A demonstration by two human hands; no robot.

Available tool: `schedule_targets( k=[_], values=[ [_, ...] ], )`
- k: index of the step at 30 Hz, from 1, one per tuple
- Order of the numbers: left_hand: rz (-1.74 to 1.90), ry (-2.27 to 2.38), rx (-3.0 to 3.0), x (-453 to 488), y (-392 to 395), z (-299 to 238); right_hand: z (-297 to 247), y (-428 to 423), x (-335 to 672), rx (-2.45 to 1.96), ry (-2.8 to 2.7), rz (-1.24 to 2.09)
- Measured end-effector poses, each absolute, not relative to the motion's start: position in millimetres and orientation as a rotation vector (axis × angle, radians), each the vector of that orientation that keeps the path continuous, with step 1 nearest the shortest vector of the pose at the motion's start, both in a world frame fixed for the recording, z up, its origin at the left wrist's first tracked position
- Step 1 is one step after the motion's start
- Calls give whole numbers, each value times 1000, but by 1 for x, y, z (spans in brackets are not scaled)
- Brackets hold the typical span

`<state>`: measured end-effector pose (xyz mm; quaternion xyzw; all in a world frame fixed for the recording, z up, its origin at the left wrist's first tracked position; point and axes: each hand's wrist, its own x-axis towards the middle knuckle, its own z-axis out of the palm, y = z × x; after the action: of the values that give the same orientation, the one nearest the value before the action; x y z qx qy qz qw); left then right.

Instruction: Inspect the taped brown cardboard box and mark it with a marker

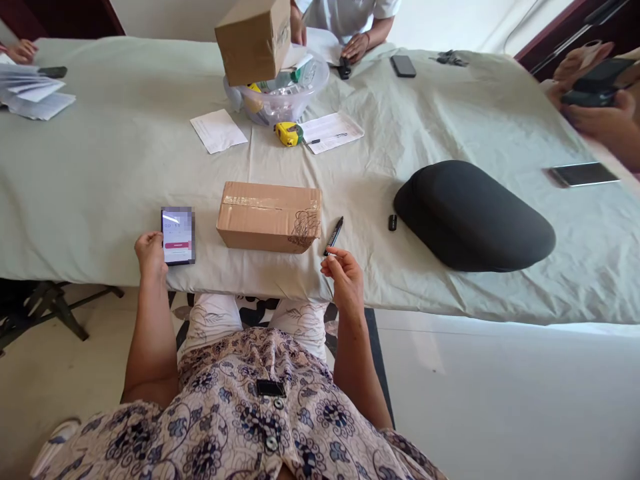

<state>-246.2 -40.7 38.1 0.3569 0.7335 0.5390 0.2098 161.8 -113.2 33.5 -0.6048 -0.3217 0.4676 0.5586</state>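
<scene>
My left hand (151, 253) is closed at the left edge of a smartphone (178, 233), whose lit screen faces up. My right hand (345, 277) has its thumb and fingers pinched at the near end of a black marker pen (334, 235). That pen slants away from me, just right of a taped cardboard box (267, 217). Black scribbled loops cover the box's right end. Farther right, the small black marker cap (393, 222) lies on the cloth.
A black hard case (475, 217) sits right on the tablecloth (125, 147). Behind are a plastic basin (285, 107) with a second cardboard box (253, 43), a yellow tape measure (289, 134) and papers (219, 131). Other people's hands (356, 47) show around the table.
</scene>
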Motion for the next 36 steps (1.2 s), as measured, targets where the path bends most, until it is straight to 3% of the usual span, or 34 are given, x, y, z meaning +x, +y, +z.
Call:
schedule_targets(
  k=[6,12,17,30,36],
  values=[
    [1368,2325,957,-241,-36,43,22,-109,163,-1484,-750,976],
    [750,2543,1323,-203,-39,66,9,-103,164,-1581,-797,804],
    [534,2684,1371,-177,-36,70,2,-104,163,-1638,-835,697],
    [603,2676,1385,-177,-35,62,-3,-105,161,-1607,-885,665],
    [1133,2393,1618,-154,-54,73,8,-103,163,-1558,-780,753]
  ],
)
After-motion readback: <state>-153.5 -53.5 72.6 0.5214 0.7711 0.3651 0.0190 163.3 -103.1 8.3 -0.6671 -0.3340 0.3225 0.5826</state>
